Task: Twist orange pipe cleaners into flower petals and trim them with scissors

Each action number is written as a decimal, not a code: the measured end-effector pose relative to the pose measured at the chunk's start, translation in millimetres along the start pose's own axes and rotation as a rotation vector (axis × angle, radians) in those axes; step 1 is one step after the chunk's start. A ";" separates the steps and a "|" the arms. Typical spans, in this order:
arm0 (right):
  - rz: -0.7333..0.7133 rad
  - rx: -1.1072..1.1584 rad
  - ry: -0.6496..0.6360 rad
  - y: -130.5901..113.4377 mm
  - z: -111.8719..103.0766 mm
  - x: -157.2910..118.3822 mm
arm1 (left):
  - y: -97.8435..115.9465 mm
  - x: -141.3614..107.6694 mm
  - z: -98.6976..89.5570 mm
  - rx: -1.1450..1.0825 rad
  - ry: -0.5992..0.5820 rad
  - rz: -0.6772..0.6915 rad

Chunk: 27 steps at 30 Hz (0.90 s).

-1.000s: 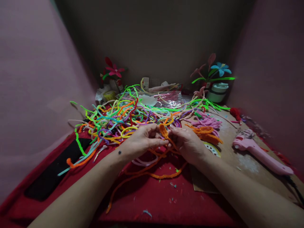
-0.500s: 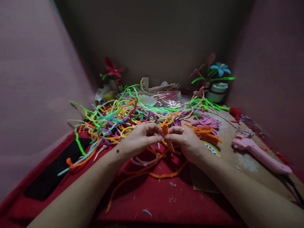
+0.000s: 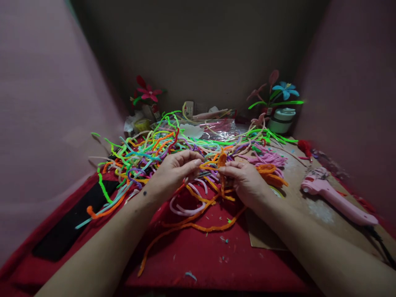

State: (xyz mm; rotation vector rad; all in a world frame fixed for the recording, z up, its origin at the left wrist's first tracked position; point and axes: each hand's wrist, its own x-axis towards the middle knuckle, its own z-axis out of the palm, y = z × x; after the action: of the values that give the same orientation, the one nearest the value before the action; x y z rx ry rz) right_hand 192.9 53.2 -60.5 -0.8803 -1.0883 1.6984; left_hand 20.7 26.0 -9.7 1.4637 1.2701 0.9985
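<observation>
Pinkish walls [image 3: 46, 103] flanked a red tablecloth [image 3: 235, 264]; just right of centre, the right hand [image 3: 249, 183] pinched an upright orange loop [image 3: 222, 159].

Between the forearms [image 3: 102, 243], the tablecloth ran to its front edge at the bottom, carrying scraps [image 3: 191, 275] and a long orange strand [image 3: 206, 229], while fuzzy stems [image 3: 148, 152] crowded the upper middle. The left hand [image 3: 173, 171] curled left of centre, apart from the loop; whether it gripped a strand could not be told. The right arm overlapped a brown board [image 3: 266, 237] and partly hid a pale disc [image 3: 277, 192]; the frame's right edge cut off the pink glue gun's [image 3: 343, 202] cord [image 3: 379, 241].
</observation>
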 end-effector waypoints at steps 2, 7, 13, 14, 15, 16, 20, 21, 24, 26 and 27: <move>-0.009 0.064 0.020 0.3 -1.8 2.7 | -0.5 3.1 -6.1 0.174 0.021 0.012; 0.021 0.125 0.034 -2.0 -1.2 1.8 | -7.2 10.9 -24.4 0.928 0.100 0.147; 0.027 0.168 0.048 -2.6 -1.3 0.7 | -12.8 5.1 -41.9 1.378 -0.156 0.059; 0.033 0.178 0.044 -2.7 -1.4 1.0 | -15.1 3.9 -42.7 1.390 -0.192 0.077; 0.039 0.188 0.042 -2.8 -1.4 1.4 | -17.8 3.1 -42.7 1.397 -0.213 0.101; 0.046 0.201 0.045 -3.0 -1.4 1.8 | -20.7 2.7 -42.2 1.404 -0.215 0.129; 0.053 0.289 0.057 -4.1 -1.8 4.1 | -26.8 3.4 -42.3 1.371 -0.192 0.193; 0.055 0.319 0.055 -4.3 -2.1 4.8 | -25.8 3.4 -44.1 1.347 -0.188 0.193; 0.059 0.398 0.046 -5.1 -2.8 6.3 | -19.6 1.2 -53.0 1.295 -0.149 0.172; 0.067 0.425 0.035 -5.9 -2.7 6.7 | -16.5 -0.6 -58.0 1.295 -0.115 0.145; 0.074 0.437 0.032 -6.4 -2.3 6.8 | -16.1 -1.1 -59.2 1.293 -0.106 0.130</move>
State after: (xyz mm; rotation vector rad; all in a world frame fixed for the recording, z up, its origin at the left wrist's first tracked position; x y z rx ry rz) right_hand 194.7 61.5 -56.0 -0.6689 -0.6300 1.8797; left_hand -40.1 33.3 -11.0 2.5052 1.8606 0.0331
